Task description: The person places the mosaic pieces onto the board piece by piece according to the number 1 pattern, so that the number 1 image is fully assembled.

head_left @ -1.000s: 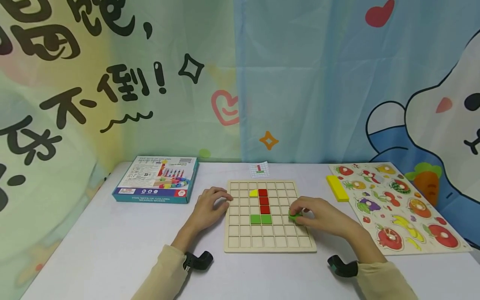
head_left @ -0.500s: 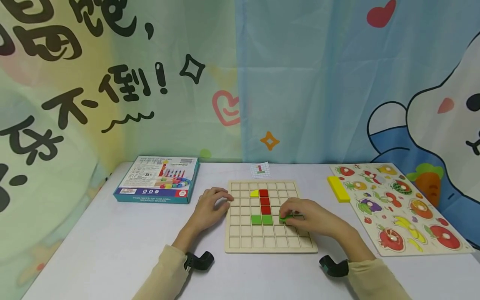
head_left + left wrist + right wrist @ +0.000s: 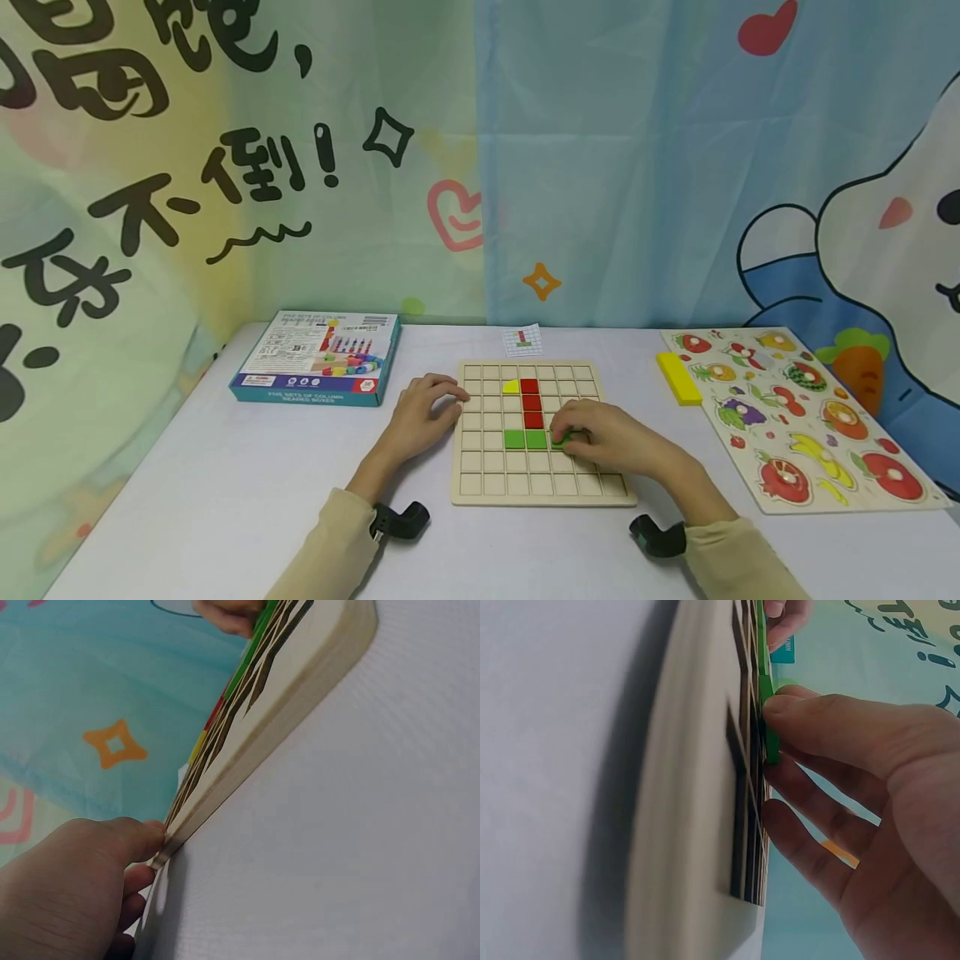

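A wooden grid board [image 3: 540, 485] lies on the table, holding three red squares [image 3: 532, 402] in a column, a yellow piece [image 3: 511, 387] beside the top one, and two green squares [image 3: 525, 439] below. My right hand [image 3: 611, 435] pinches another green square tile [image 3: 772, 724] between thumb and finger, low over the grid just right of the green pair. In the right wrist view this tile is close to the board surface, its end by the green row. My left hand [image 3: 420, 419] touches the board's left edge with relaxed fingertips; the left wrist view shows thumb and fingers [image 3: 139, 878] at that edge.
Behind the board lies a small pattern card [image 3: 522, 340] with a grid drawing. A teal-edged box [image 3: 315, 358] stands at back left. To the right are a yellow block [image 3: 678, 379] and a fruit puzzle board [image 3: 806, 417]. A printed curtain [image 3: 570, 167] hangs behind the table.
My right hand has moved left across the grid with the green tile, from the board's right side to beside the green pair. My left hand has stayed at the board's edge.
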